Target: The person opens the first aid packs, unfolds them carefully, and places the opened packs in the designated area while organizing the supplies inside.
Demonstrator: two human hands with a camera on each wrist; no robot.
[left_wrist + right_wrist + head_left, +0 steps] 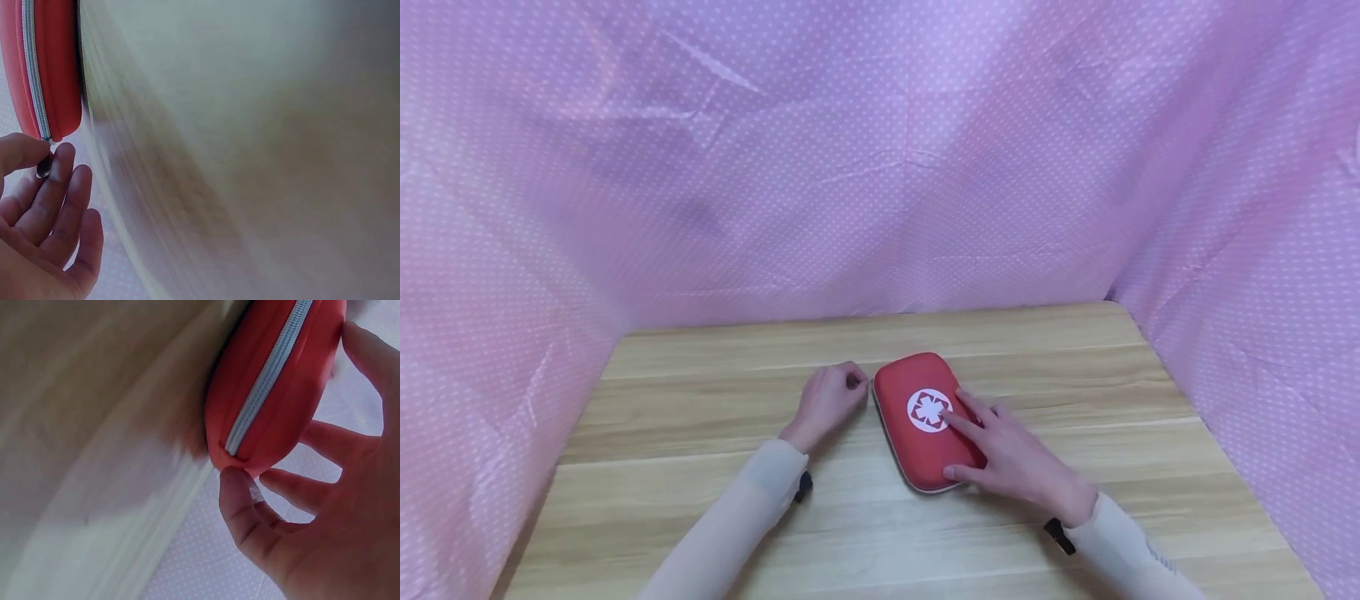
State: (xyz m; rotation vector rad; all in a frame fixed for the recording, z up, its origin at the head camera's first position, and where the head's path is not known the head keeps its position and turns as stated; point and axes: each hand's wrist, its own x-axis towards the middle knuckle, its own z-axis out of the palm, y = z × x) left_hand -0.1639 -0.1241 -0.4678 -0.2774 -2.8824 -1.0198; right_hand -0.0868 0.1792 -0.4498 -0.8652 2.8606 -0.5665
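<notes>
A red zippered case (898,392) with a white round emblem (928,410) lies flat on the wooden table. At its far left corner my left hand (829,402) pinches the dark zipper pull (44,166) between thumb and index finger; the other fingers are loosely bent. The grey zipper (32,69) runs along the case's side, its teeth joined where visible. My right hand (1018,454) rests over the case's right side with spread fingers, one fingertip on the emblem and the thumb near the front edge. Seen from the right wrist, fingertips (234,481) touch the case by the zipper's end.
The wooden table (700,492) spreads out around the case, with its back edge not far beyond it. A pink dotted cloth (880,167) hangs behind the table and along both sides. Dark bands (1060,536) show at the wrists, by the light sleeves.
</notes>
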